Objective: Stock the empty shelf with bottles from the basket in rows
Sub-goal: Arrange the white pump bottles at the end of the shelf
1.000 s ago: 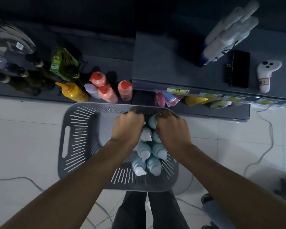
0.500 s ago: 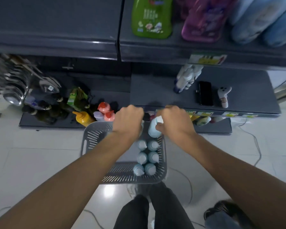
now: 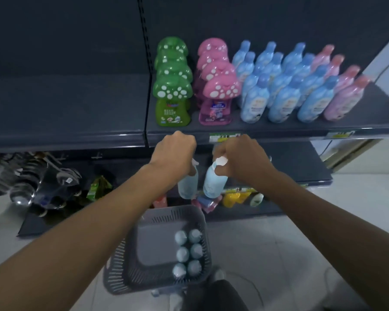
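My left hand (image 3: 174, 152) grips the top of a light blue bottle (image 3: 187, 185) that hangs below it. My right hand (image 3: 240, 157) holds a second light blue bottle (image 3: 213, 182) by its white cap. Both hands are raised just below the front edge of the dark shelf (image 3: 65, 113), whose left section is bare. On the floor beneath stands the grey slotted basket (image 3: 153, 241) with several light blue bottles (image 3: 188, 253) in two rows along its right side.
On the shelf's right section stand green mushroom-cap bottles (image 3: 172, 86), pink mushroom-cap bottles (image 3: 218, 86), blue bottles (image 3: 279, 86) and pink bottles (image 3: 344, 90). Lower shelves hold glassware (image 3: 25, 182), a green carton (image 3: 97, 187) and yellow bottles (image 3: 235, 197). My legs are below the basket.
Both hands closed on bottles in the basket and lifted them up to shelf height. The view tilted up from the basket to the upper shelf.
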